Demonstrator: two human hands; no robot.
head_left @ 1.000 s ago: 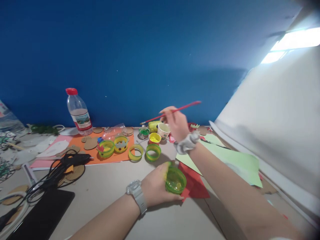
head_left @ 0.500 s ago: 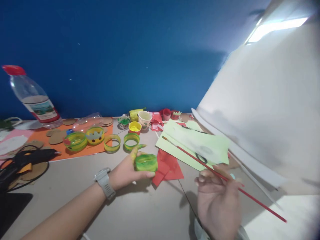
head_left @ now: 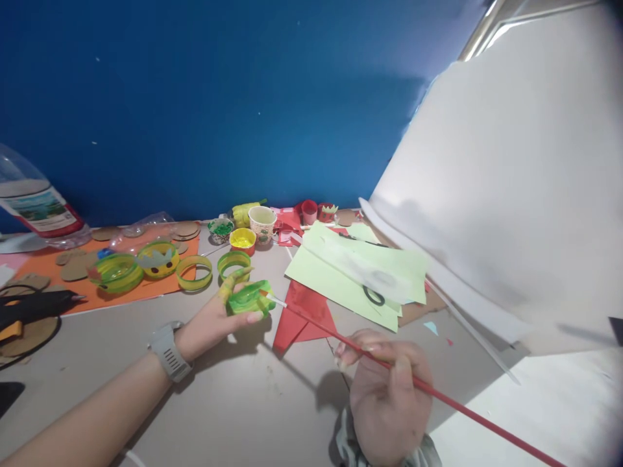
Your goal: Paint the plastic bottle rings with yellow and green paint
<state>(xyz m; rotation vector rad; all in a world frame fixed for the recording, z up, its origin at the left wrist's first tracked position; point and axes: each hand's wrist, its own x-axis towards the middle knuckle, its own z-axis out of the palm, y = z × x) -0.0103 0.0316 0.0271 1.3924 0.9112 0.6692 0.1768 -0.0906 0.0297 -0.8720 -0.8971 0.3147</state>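
Between the thumb and paint-stained fingers of my left hand (head_left: 219, 321) is a ring (head_left: 246, 298) streaked with green paint, tilted above the table. My right hand (head_left: 389, 389) is closed round the red handle of a paintbrush (head_left: 335, 334). The brush's bristles meet the right side of the ring, though I cannot tell if they press on it. Just behind the ring stand another green-yellow ring (head_left: 234, 259) and a yellowish ring (head_left: 194, 287). A cup of yellow paint (head_left: 243, 241) and a cup of green paint (head_left: 220, 230) stand further back.
Red paper (head_left: 316, 318) and pale green sheets (head_left: 341, 292) with scissors (head_left: 373, 296) partly under them lie right of centre. At left are decorated rings (head_left: 158, 259) on orange paper (head_left: 107, 301), a glue gun (head_left: 39, 308) and a water bottle (head_left: 41, 207). A white board (head_left: 511, 194) leans on the right.
My right hand has brought the paintbrush left and down, so its tip now meets the green ring. The ring in my left hand has tilted. The whole view has shifted to the right.
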